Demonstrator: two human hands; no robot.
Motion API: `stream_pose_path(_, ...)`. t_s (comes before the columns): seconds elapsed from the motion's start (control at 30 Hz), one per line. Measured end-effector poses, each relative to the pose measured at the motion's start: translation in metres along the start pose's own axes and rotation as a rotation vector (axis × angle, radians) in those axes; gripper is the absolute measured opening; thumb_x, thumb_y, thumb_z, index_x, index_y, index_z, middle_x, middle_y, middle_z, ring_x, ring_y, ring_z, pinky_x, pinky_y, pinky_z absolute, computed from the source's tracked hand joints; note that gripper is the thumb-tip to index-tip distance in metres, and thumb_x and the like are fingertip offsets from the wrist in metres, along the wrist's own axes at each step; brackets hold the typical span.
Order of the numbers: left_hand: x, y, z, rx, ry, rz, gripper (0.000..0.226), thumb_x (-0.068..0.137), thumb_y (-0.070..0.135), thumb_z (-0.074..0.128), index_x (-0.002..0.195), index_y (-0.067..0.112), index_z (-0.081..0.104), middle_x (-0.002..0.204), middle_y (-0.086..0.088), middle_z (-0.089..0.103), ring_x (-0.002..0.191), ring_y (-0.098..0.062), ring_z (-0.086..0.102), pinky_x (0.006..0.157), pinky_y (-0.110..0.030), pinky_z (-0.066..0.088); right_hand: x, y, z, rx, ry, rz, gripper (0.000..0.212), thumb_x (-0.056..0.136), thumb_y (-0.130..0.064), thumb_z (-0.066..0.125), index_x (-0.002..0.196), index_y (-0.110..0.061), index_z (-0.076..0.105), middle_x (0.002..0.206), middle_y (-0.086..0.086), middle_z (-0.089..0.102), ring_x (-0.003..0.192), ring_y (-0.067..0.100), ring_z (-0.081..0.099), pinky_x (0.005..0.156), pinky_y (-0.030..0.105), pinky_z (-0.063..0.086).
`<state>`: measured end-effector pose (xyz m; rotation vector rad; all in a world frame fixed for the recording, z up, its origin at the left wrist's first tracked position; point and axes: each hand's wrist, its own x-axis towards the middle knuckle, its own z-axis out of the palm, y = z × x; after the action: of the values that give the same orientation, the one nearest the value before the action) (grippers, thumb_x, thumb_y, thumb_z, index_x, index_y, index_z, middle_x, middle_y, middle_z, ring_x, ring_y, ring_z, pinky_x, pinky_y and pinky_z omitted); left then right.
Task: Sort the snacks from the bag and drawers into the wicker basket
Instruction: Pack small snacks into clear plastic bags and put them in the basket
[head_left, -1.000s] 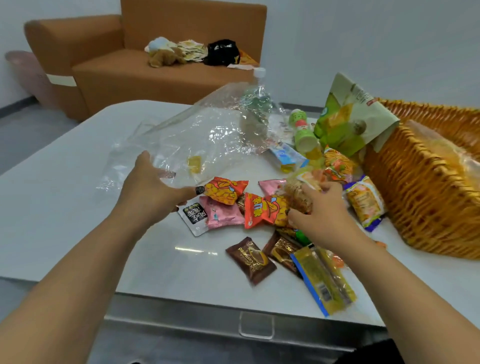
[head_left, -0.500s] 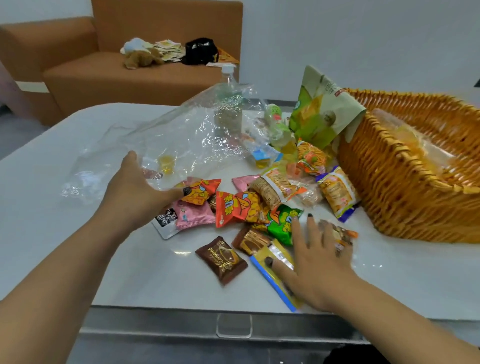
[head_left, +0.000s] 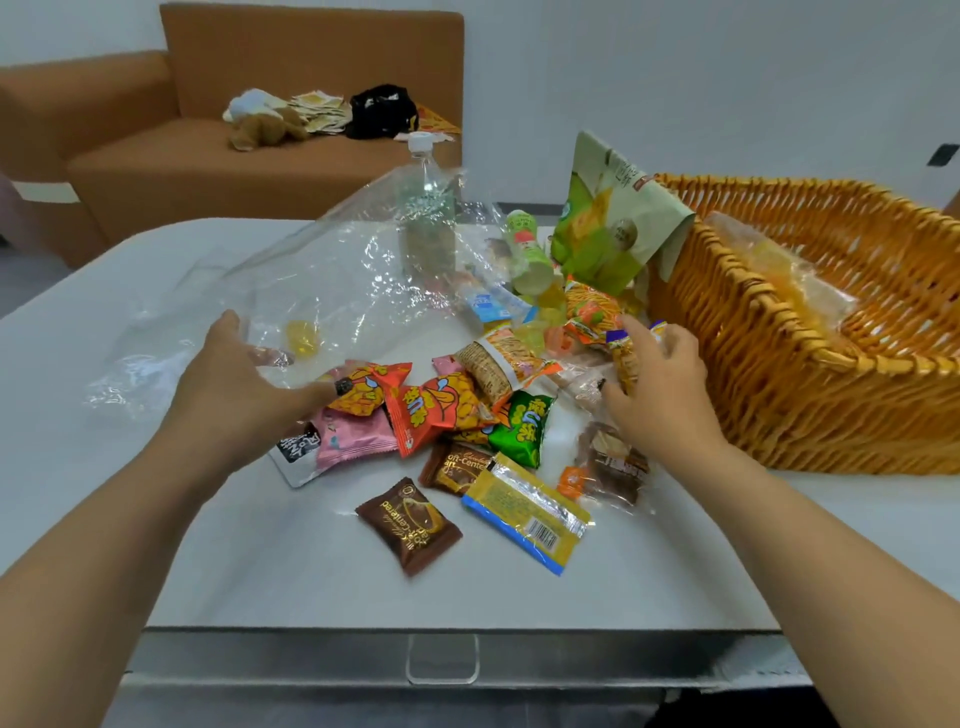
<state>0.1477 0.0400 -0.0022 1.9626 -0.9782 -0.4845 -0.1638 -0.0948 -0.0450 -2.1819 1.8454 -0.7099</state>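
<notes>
The right hand pinches a yellow snack packet beside the basket at the table's right edge. The left hand grips the clear bag; snacks lie heaped mid-table.

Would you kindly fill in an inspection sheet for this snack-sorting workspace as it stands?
Surface: white table, closed drawer in its front.
Job's things: snack packets piled mid-table; wicker basket at right, already holding wrapped snacks; clear plastic bag crumpled at left.
Clutter: plastic bottle behind the bag.
Hands: left hand grips the bag's edge; right hand curls round a yellow packet.
Cables: nothing seen.
Surroundings: brown sofa with a soft toy, white wall.
</notes>
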Motion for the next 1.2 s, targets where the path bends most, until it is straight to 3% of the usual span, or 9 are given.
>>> stream_pose_path(0.13,-0.008,-0.001,-0.001,0.073,-0.047,0.061,0.115,0.068,0.026,0.088,0.155,0.022,0.011,0.129,0.003,0.059,0.091,-0.025,0.067,0.087,-0.050,0.055,0.011,0.003,0.007,0.031,-0.149,0.154,0.065,0.090,-0.035,0.060,0.148,-0.031,0.029,0.152,0.012,0.009,0.130,0.043,0.027,0.103,0.046,0.035)
stream_pose_path(0.23,-0.015,0.000,-0.003,0.114,-0.099,0.099,0.112,0.071,0.019,0.086,0.156,0.023,0.012,0.128,0.005,0.058,0.079,-0.008,0.058,0.076,-0.037,0.055,0.015,0.003,0.005,0.091,-0.042,0.182,0.058,0.085,-0.033,0.069,0.135,-0.023,0.042,0.142,0.015,0.024,0.122,0.042,0.037,0.099,0.043,0.038)
stream_pose_path(0.33,-0.022,0.000,-0.007,0.129,-0.127,0.120,0.113,0.071,0.017,0.086,0.156,0.025,0.012,0.124,0.006,0.057,0.071,-0.011,0.060,0.058,-0.021,0.047,0.017,0.008,-0.003,0.129,0.048,0.144,0.041,0.085,-0.017,0.068,0.122,-0.016,0.052,0.129,0.016,0.038,0.109,0.038,0.050,0.092,0.040,0.042)
stream_pose_path(0.5,-0.038,-0.003,-0.018,0.121,-0.157,0.138,0.117,0.068,0.016,0.087,0.156,0.028,0.011,0.119,0.011,0.056,0.074,-0.016,0.067,0.058,-0.029,0.057,0.012,0.004,-0.019,0.291,0.213,0.116,0.031,0.085,-0.002,0.053,0.112,-0.016,0.058,0.115,0.014,0.057,0.106,0.034,0.052,0.083,0.033,0.039)
stream_pose_path(0.6,-0.052,-0.007,-0.025,0.082,-0.133,0.115,0.115,0.069,0.015,0.086,0.156,0.027,0.011,0.113,0.015,0.058,0.076,-0.015,0.066,0.056,-0.027,0.055,0.002,-0.016,-0.039,0.865,0.225,0.326,0.026,0.087,-0.006,0.055,0.107,-0.022,0.057,0.097,0.002,0.062,0.093,0.027,0.062,0.080,0.044,0.055)
stream_pose_path(0.7,-0.066,-0.012,-0.029,0.053,-0.118,0.111,0.116,0.067,0.015,0.087,0.155,0.029,0.012,0.109,0.022,0.057,0.077,-0.018,0.067,0.058,-0.029,0.056,-0.023,-0.039,-0.061,1.544,-0.143,0.605,0.020,0.095,-0.016,0.049,0.111,-0.009,0.060,0.095,0.011,0.065,0.082,0.025,0.064,0.064,0.035,0.057)
stream_pose_path(0.77,-0.076,-0.014,-0.029,0.030,-0.124,0.115,0.119,0.064,0.017,0.088,0.155,0.031,0.013,0.112,0.021,0.058,0.076,-0.018,0.068,0.059,-0.031,0.057,-0.039,-0.045,-0.067,1.691,-0.323,0.644,0.031,0.095,-0.029,0.048,0.111,-0.006,0.062,0.101,0.015,0.067,0.082,0.025,0.064,0.061,0.032,0.055)
stream_pose_path(1.1,-0.094,-0.017,-0.019,0.032,-0.232,0.182,0.125,0.055,0.025,0.090,0.153,0.036,0.013,0.123,0.010,0.056,0.074,-0.012,0.071,0.061,-0.028,0.058,-0.069,-0.065,-0.087,1.371,-0.673,0.305,0.025,0.085,-0.002,0.062,0.110,-0.004,0.061,0.103,0.016,0.072,0.080,0.027,0.071,0.060,0.032,0.060)
stream_pose_path(1.2,-0.092,-0.018,-0.016,0.081,-0.262,0.193,0.128,0.054,0.027,0.091,0.154,0.036,0.011,0.122,0.011,0.056,0.070,-0.013,0.070,0.070,-0.033,0.058,-0.065,-0.062,-0.085,1.182,-0.683,0.200,0.057,0.069,-0.010,0.076,0.122,-0.004,0.056,0.109,0.017,0.071,0.098,0.034,0.069,0.077,0.041,0.060)
